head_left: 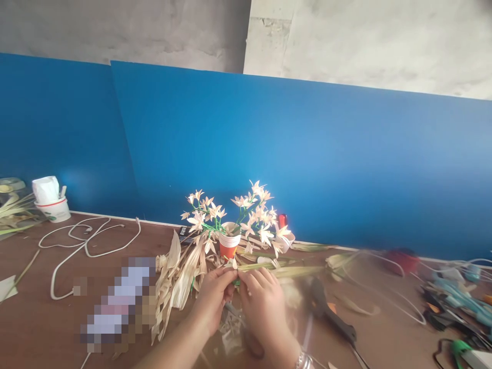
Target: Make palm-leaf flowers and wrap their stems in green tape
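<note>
My left hand (217, 289) and my right hand (263, 300) meet in front of a paper cup, fingertips pinched together. Between them is a small pale flower (233, 263) with a bit of green at its stem; the fingers hide most of it. Just beyond stands the orange-and-white paper cup (229, 249), from which green stems with pale husk flowers (265, 215) spread left and right. Dried corn husks (184, 279) lie left of my left hand. Beneath my hands are scissors (255, 346), partly covered, and husk scraps (230, 333).
To the right lies a black glue gun (334, 318), blurred, with tangled cords and tools (457, 307) farther over. A white cable (84, 243) loops on the left near a white paper tub (54, 209). A blue panel (269, 143) borders the table (31, 318) at the back.
</note>
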`<state>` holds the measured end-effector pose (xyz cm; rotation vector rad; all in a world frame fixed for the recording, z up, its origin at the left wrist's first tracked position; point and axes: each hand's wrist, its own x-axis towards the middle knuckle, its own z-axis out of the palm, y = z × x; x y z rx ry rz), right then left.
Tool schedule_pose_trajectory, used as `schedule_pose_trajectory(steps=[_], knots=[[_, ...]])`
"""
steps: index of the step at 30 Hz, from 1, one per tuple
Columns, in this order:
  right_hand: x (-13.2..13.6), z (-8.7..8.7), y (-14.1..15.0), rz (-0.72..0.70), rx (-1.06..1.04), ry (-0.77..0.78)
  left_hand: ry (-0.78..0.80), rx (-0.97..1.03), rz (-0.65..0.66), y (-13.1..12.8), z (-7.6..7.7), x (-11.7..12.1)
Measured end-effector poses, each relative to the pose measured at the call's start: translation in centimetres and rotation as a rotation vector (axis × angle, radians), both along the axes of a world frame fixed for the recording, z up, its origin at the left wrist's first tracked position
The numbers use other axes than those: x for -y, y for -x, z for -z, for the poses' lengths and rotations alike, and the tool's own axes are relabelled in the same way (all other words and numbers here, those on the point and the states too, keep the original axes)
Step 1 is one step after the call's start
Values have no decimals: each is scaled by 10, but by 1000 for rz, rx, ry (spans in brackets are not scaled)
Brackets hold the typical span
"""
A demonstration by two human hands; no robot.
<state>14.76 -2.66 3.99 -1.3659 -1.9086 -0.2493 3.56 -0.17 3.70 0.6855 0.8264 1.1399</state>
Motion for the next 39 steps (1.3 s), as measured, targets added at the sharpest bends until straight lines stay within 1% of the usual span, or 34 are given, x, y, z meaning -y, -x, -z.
schedule_pose_trajectory(steps=[5, 10, 13, 14, 16, 19, 21, 23, 25, 29, 34, 36, 39], knots=[[-1, 5, 0, 23, -19, -18, -19, 3, -14, 0, 0, 2], [1, 2, -1, -34, 9, 41, 7, -23, -26, 2, 0, -2], [1, -1, -1, -69, -58, 77, 15, -36, -46, 3, 1, -5], [0, -2, -1, -91, -122, 105, 12, -49, -51, 3, 2, -6], [-3, -4, -2, -123, -338, 209, -9, -83, -57, 4, 2, -7], [-8, -3, -3, -161, -764, 454, -78, -141, -53, 3, 2, -7], [-11, -1, -4, -193, -974, 599, -115, -186, -43, 2, 1, -6], [-14, 0, -6, -216, -1093, 671, -137, -225, -33, 1, 0, -4], [-15, -1, -8, -208, -1153, 695, -161, -249, -27, 0, -2, -3], [-14, -4, -8, -170, -1148, 700, -203, -257, -28, -1, -2, -1], [-10, -5, -4, -141, -1036, 619, -177, -216, -35, 0, -1, 0], [-8, -3, -2, -119, -921, 529, -163, -193, -35, 0, -1, 1], [-6, -1, -1, -37, -633, 287, -120, -174, -26, -1, -1, 2]])
